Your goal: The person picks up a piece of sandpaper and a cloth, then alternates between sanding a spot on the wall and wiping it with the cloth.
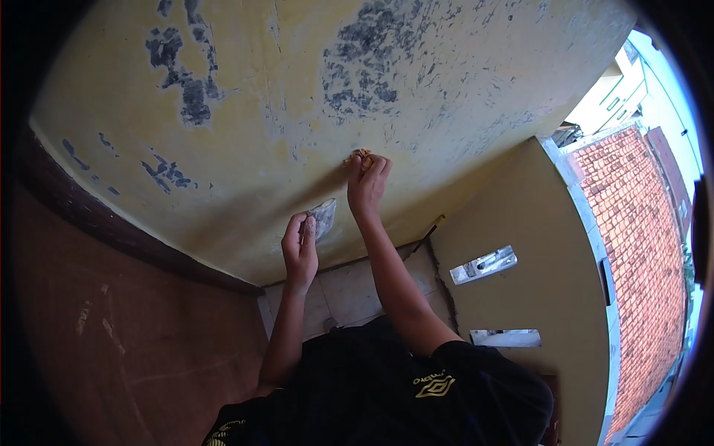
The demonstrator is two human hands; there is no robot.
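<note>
My right hand (368, 186) is raised against the yellowish wall (245, 141), its fingers pinched around a crumpled orange-brown wad (362, 157). The wad meets the wall surface or lies very close to it; its material is hard to make out. Lower and to the left, my left hand (300, 245) grips a flat grey-white piece (323, 218) between thumb and fingers. That piece looks thin and smeared, and its kind cannot be told. Dark grey patches (364, 63) show where the wall's paint has come off.
A brown door-like panel (149, 320) fills the lower left beside the dark trim (111, 223). Pale floor tiles (335, 293) lie below my arms. To the right stands a low wall (520, 275) with slot openings, and beyond it a tiled roof (632, 223).
</note>
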